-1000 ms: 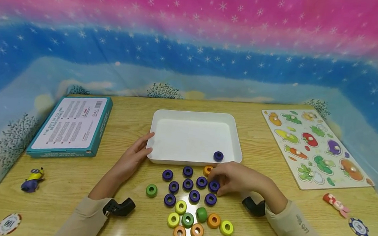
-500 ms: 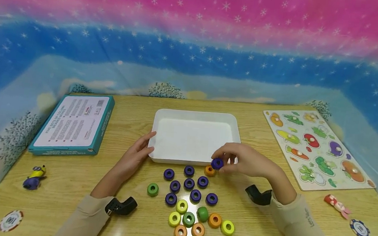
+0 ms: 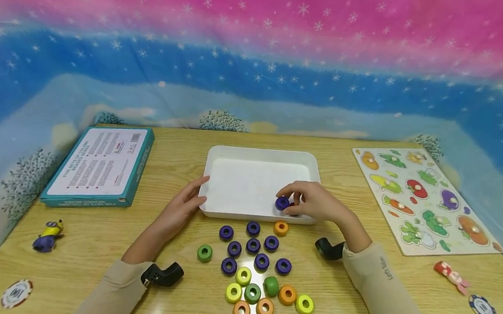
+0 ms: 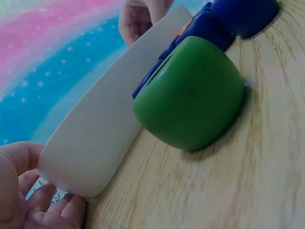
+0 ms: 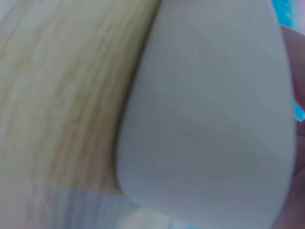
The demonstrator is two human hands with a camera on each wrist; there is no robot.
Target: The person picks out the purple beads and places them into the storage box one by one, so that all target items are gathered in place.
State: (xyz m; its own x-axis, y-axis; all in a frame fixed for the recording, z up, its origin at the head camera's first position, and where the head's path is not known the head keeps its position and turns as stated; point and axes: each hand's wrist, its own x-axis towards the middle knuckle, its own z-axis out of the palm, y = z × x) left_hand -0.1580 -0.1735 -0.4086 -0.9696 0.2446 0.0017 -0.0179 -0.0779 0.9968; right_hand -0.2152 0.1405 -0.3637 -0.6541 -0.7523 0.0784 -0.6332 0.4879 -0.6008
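My right hand [image 3: 312,201] pinches a purple ring bead [image 3: 282,203] between thumb and fingers, low inside the front right of the white tray [image 3: 246,216]. Part of a second purple bead shows behind those fingers. My left hand [image 3: 187,199] grips the tray's left end, thumb and fingers at its wall, as the left wrist view also shows. In front of the tray lie several purple beads [image 3: 253,246] and an orange bead [image 3: 281,228]. A green bead [image 4: 190,95] sits nearest the left hand. In the right wrist view the tray wall hides the held bead.
Yellow beads [image 3: 233,292], orange and green ones lie nearer the front. A teal-edged box [image 3: 98,163] is at left, with a minion figure [image 3: 49,235] and a poker chip [image 3: 17,293]. At right are a vegetable puzzle board [image 3: 427,202], a small rabbit figure [image 3: 451,276] and another chip [image 3: 482,308].
My right hand has lifted a purple bead off the table near the orange one and carried it over the front wall into the tray. The left hand stays at the tray's left end.
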